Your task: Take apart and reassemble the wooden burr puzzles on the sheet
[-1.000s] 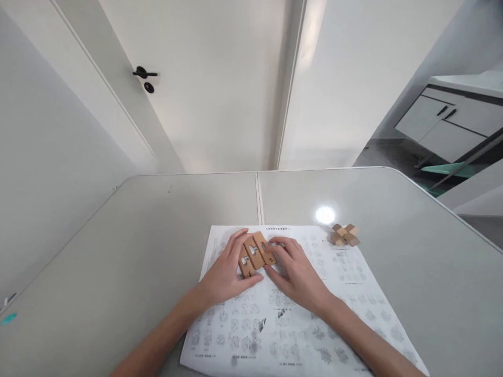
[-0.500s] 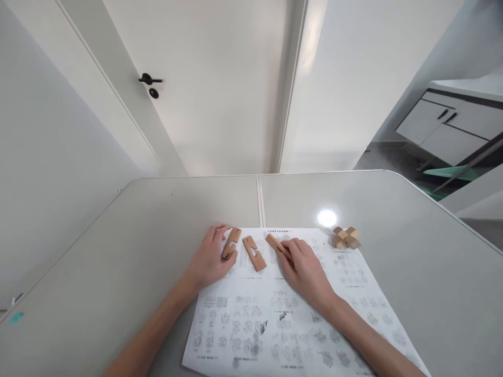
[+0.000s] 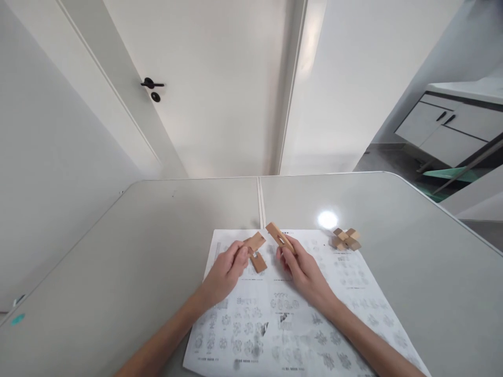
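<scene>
My left hand [image 3: 228,269] pinches a flat wooden puzzle piece [image 3: 256,241] by its near end, raised over the paper. Under it, partly covered, a second notched wooden piece [image 3: 259,263] lies on the sheet. In my right hand [image 3: 304,267] is another wooden puzzle piece [image 3: 277,234], with a slot through its middle, tilted up toward the left. The two held pieces are close together but apart. Beneath both hands is a large printed sheet [image 3: 271,298] with rows of small diagrams.
An assembled wooden cross-shaped puzzle [image 3: 346,239] sits at the sheet's upper right. The grey table [image 3: 157,235] has a seam down its middle. Behind it are a white door [image 3: 228,94] with a black handle [image 3: 152,84] and, at right, a white cabinet [image 3: 444,123].
My left hand has lifted its piece and brought it right, above the piece lying on the sheet. My right hand has raised and turned its piece, showing the slot.
</scene>
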### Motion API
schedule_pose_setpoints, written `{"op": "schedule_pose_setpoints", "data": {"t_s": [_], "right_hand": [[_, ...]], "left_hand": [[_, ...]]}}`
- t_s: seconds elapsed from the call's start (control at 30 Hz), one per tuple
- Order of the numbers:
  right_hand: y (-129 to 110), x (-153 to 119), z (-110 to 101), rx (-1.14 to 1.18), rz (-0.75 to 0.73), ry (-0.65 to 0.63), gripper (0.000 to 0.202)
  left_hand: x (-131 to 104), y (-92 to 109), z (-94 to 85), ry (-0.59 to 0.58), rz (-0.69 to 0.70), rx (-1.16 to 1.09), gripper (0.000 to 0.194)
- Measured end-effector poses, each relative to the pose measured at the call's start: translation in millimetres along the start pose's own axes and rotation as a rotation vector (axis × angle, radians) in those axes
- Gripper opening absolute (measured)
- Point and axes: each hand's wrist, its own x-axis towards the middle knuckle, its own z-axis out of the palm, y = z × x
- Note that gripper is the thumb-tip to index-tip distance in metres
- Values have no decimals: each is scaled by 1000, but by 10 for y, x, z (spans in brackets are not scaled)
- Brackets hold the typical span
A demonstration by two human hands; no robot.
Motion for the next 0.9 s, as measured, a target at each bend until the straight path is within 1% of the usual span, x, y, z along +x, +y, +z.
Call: {"op": "schedule_pose_setpoints", "data": {"t_s": [0.03,0.07,0.13,0.2,0.3,0.37,0.57,0.9], "right_hand": [[-5,-9,19,21,-29,-32,42],[-10,-21,37,32,-53,-58,44],[-20,-49,65,16,-77,-77,46],[-28,-73,75,-41,-96,-65,46],[-22,-83,61,-143,-158,-51,47],[-2,-77,44,-190,-189,-59,50],[59,-66,1,-271,-234,-91,55],[-65,-56,-51,-410,-334,-164,63]], "left_hand": [[-19,35,50,-68,-24,-134,40],[-36,61,95,-115,-31,-217,39],[-57,84,161,-144,-45,-294,38],[-64,82,186,-150,-54,-298,37],[-60,68,173,-190,-57,-285,38],[-54,71,160,-211,-54,-290,40],[-45,94,152,-223,-79,-280,42],[-71,68,141,-220,-37,-318,41]]}}
